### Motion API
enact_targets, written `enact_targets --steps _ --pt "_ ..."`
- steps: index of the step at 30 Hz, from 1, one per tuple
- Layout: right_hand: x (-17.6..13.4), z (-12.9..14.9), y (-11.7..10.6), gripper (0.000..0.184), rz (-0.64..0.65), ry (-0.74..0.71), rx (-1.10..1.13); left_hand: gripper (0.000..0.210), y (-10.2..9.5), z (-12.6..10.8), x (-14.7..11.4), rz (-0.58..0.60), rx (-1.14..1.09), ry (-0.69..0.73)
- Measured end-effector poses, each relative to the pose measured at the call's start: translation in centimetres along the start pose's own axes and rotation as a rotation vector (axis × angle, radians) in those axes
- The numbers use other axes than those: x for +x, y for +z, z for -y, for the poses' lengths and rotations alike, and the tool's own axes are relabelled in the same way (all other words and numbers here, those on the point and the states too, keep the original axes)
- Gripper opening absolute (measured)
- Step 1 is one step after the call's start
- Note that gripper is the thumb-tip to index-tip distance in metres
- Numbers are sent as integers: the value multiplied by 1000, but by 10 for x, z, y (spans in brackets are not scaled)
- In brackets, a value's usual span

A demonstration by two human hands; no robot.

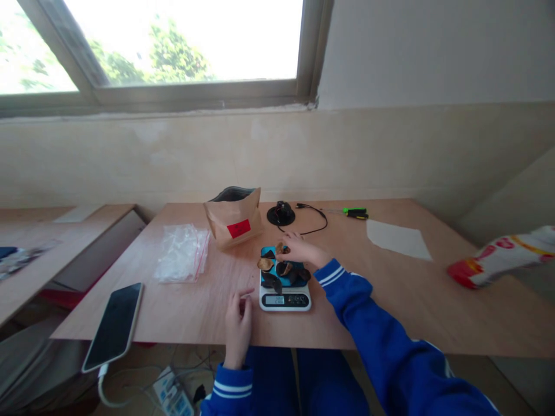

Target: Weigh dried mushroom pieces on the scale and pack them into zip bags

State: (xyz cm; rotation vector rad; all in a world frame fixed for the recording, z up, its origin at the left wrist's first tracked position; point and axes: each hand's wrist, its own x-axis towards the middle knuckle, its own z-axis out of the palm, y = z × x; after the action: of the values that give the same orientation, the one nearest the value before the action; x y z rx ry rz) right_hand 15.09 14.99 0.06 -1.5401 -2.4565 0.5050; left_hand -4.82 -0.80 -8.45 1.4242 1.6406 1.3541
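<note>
A small white kitchen scale (285, 303) with a blue top and a lit display stands near the table's front edge. Dark brown, dried, shell-like pieces (299, 274) and a lighter tan piece (265, 264) lie on it; they could be dried peel, but I cannot make out the kind. My right hand (296, 247) reaches over the back of the scale, fingers closed on a brown dried piece (281, 250). To the left of the scale my left hand (238, 315) rests on the table, its fingers loosely bent and apart, holding nothing.
Behind the scale stands an open brown paper bag (229, 222) with a red label. Clear plastic bags (182, 254) and a phone (117, 323) on a cable are at left. A black round-based device (281, 214), screwdrivers (355, 213), paper (396, 240) and a tilted bottle (498, 257) are further right.
</note>
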Motion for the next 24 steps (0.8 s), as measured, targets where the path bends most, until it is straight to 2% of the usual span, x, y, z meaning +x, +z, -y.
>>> enact_targets --steps 6,10,12,15,18,19,21,24 --pt "6 1 -1 25 -77 3 21 32 -2 1 0 -19 -31 -21" --pt "5 8 -20 6 -121 -24 95 33 -1 6 -1 -11 -50 -38" --pt "6 16 -41 6 -181 -87 207 33 -1 6 -1 -7 -53 -47" --pt "15 39 -80 15 -392 -263 462 33 -2 6 -2 2 -54 -55" --pt "36 69 -113 15 -583 -391 516 32 -2 5 -3 2 -59 -58" --pt "45 78 -119 14 -612 -412 513 32 -2 4 -3 1 -59 -58" --pt "62 92 -124 12 -569 -444 463 32 -3 5 -3 -2 -57 -56" --pt "73 95 -117 20 -519 -441 344 34 -4 5 -3 -15 -64 -62"
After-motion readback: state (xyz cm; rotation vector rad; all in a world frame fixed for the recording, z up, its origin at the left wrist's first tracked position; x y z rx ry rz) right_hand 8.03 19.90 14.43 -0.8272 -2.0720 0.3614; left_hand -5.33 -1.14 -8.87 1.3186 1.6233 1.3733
